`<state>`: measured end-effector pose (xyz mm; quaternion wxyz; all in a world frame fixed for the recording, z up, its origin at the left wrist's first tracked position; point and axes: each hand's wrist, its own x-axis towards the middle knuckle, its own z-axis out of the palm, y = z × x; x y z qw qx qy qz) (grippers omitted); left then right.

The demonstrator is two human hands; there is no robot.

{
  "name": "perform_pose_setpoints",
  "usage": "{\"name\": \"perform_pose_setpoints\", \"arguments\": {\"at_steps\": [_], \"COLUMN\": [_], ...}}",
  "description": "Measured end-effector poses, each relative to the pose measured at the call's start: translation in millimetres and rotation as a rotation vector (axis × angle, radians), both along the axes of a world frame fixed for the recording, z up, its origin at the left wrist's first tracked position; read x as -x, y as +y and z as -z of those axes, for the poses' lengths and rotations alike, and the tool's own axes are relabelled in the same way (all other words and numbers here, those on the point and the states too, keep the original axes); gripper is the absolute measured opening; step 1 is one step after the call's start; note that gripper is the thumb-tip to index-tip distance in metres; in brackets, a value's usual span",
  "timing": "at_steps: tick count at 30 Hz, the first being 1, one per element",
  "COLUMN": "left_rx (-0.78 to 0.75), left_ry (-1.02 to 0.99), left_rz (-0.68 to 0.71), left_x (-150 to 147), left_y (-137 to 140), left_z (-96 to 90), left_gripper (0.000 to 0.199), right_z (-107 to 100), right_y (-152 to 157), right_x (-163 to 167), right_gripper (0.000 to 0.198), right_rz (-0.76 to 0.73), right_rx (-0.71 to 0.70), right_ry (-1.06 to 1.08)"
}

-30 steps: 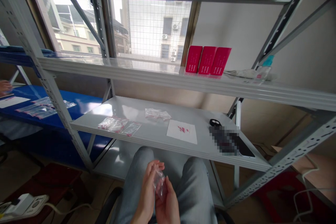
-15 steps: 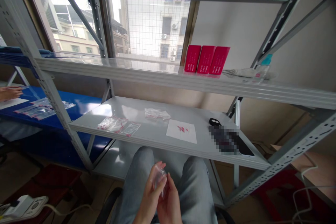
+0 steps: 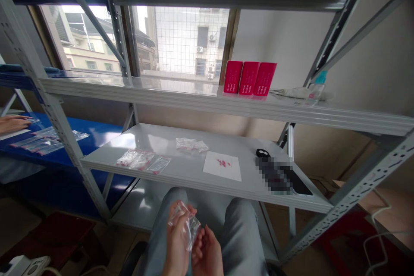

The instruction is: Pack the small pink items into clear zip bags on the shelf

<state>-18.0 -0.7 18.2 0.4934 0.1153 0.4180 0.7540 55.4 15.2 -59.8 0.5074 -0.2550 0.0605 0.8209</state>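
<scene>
In my left hand [image 3: 177, 239], held above my lap, is a clear plastic bag [image 3: 191, 229], crumpled and shiny between thumb and fingers. My right hand [image 3: 208, 248] is beside it on the right, its fingers curled in close to the bag's edge; whether they grip anything is hidden. On the shelf in front, a white sheet of paper [image 3: 208, 172] bears several small red pieces [image 3: 224, 163]. Flat clear bags [image 3: 137, 158] with red along their edges lie to the left, and more clear bags [image 3: 190, 144] lie farther back.
A black round object [image 3: 263, 153] and a dark flat device [image 3: 299, 181] partly behind a blurred patch lie at the right. Red boxes [image 3: 249, 78] and a spray bottle [image 3: 317, 88] stand on the upper shelf. Another person's hand [image 3: 13, 124] is over a blue table [image 3: 97, 131] at left.
My hands have parted slightly, the left moving left and showing more of the bag. My right fingers have curled. The view has tilted up a little.
</scene>
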Motion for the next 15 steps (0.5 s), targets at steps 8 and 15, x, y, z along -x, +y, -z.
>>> {"name": "perform_pose_setpoints", "arguments": {"at_steps": [8,15], "left_rx": [-0.080,0.069], "left_ry": [0.205,0.623], "left_rz": [0.051,0.170], "left_x": [96,137], "left_y": [101,254], "left_z": [-89.0,-117.0], "left_gripper": [0.013,0.015], "right_z": [-86,-160], "right_y": [65,209], "right_x": [-88,-105], "right_gripper": [0.055,0.051], "right_rz": [0.221,-0.004], "right_rx": [-0.370,-0.890], "right_ry": [-0.435,-1.959]}}
